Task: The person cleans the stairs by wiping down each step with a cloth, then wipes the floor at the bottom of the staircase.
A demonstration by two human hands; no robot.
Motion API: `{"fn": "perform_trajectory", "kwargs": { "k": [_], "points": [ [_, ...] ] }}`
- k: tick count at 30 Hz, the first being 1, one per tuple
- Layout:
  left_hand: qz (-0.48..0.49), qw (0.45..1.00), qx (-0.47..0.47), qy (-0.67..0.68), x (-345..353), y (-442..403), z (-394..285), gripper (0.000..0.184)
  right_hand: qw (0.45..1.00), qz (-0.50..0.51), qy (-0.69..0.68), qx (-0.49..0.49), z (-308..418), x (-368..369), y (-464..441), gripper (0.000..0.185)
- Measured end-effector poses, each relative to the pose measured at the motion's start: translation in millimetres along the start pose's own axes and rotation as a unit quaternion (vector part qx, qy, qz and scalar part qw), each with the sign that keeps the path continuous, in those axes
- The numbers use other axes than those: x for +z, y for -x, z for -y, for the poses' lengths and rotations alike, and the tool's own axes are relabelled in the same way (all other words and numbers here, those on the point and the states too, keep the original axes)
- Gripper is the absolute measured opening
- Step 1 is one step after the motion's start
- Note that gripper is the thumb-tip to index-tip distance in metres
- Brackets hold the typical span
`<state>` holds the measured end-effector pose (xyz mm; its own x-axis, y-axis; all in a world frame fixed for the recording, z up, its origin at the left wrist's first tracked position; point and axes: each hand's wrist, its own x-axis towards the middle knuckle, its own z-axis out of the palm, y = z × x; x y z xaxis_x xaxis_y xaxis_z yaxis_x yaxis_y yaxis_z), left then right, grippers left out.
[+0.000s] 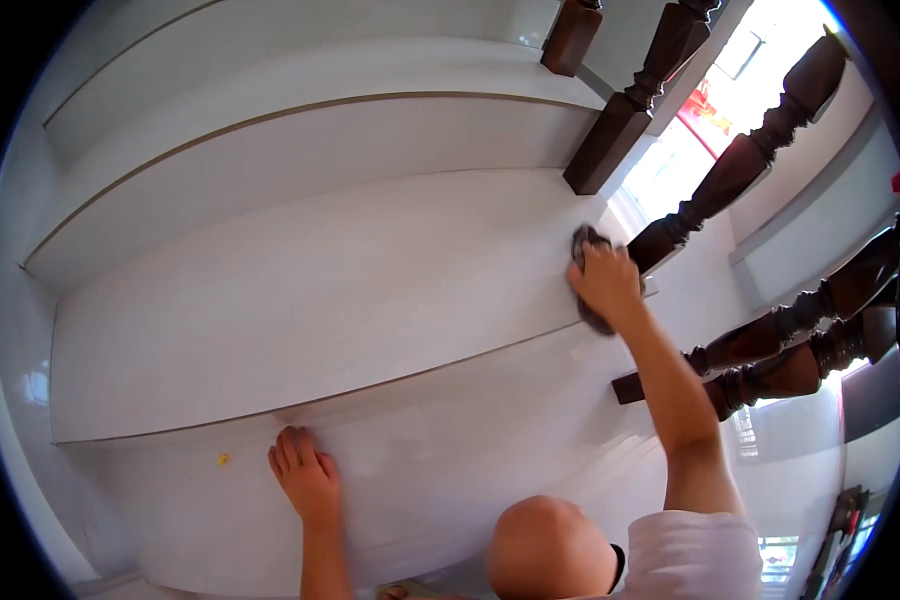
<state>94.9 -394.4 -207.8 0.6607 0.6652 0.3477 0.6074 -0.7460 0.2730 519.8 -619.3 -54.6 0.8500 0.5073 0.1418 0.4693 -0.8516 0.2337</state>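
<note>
My right hand [608,278] is closed over a dark, bunched cloth [597,319] at the right end of a white stair tread [310,290]. The cloth presses on the tread close to the foot of a dark turned wooden baluster [660,240]. Lower down, my left hand [306,476] lies flat, palm down with fingers stretched out, on the step below, just under the tread's front edge. Nothing shows in it. A small yellow scrap [223,459] lies to the left of this hand.
More white steps [320,140] rise toward the top. Dark balusters [810,325] line the right side, with bright light between them. A white wall [25,330] bounds the left. My bare knee [550,545] sticks up at the bottom.
</note>
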Motion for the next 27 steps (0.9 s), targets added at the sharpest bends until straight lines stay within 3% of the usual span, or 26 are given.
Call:
{"fn": "perform_trajectory", "kwargs": {
  "k": [2, 4, 6, 8, 11, 15, 17, 18, 20, 22, 26, 27],
  "points": [
    [0.002, 1.000, 0.006, 0.000, -1.3, -1.1, 0.7, 0.039, 0.997, -0.066, 0.000, -0.043, -3.6, -14.0, 57.1, 0.050],
    [0.002, 1.000, 0.012, 0.013, -5.1, -4.0, -2.3, 0.039, 0.985, -0.093, -0.139, -0.052, -10.8, -22.0, 106.9, 0.045],
    [0.002, 1.000, 0.019, 0.013, -4.5, -2.6, -1.1, 0.039, 0.971, 0.084, -0.220, -0.039, -21.8, -33.6, 148.7, 0.037],
    [-0.010, 0.999, 0.034, 0.015, 1.3, -1.0, 3.2, 0.039, 0.956, 0.130, -0.261, -0.020, -26.3, -28.9, 177.3, 0.029],
    [-0.009, 0.999, 0.032, 0.021, 4.7, 1.8, 9.4, 0.040, 0.938, 0.086, -0.335, 0.021, -35.1, -39.6, 183.7, 0.028],
    [0.003, 1.000, 0.001, 0.011, 2.1, 1.0, 7.7, 0.042, 0.896, -0.030, -0.443, 0.026, -35.2, -91.2, 137.3, 0.040],
    [-0.002, 1.000, 0.004, 0.003, 2.3, 0.1, 6.8, 0.042, 0.895, -0.078, -0.424, -0.116, -36.1, -104.0, 92.6, 0.054],
    [-0.005, 1.000, 0.008, -0.003, 2.7, 1.3, 7.4, 0.043, 0.873, -0.042, -0.476, -0.099, -28.0, -99.2, 74.6, 0.058],
    [-0.001, 1.000, 0.002, -0.008, 3.3, 7.0, 10.6, 0.043, 0.854, 0.015, -0.509, -0.105, -39.0, -1.3, 14.1, 0.055],
    [0.009, 1.000, -0.009, -0.004, 5.3, 9.3, 12.2, 0.044, 0.960, 0.069, -0.256, -0.089, 26.2, -35.3, 13.3, 0.053],
    [-0.015, 1.000, 0.003, -0.021, 0.2, 8.2, 8.5, 0.040, 0.942, 0.015, -0.271, -0.196, 127.2, -48.9, 25.4, 0.049],
    [-0.011, 1.000, 0.004, -0.020, -1.6, 6.3, 6.6, 0.039, 0.948, 0.007, -0.222, -0.226, 162.1, -60.5, 30.5, 0.044]
  ]
}}
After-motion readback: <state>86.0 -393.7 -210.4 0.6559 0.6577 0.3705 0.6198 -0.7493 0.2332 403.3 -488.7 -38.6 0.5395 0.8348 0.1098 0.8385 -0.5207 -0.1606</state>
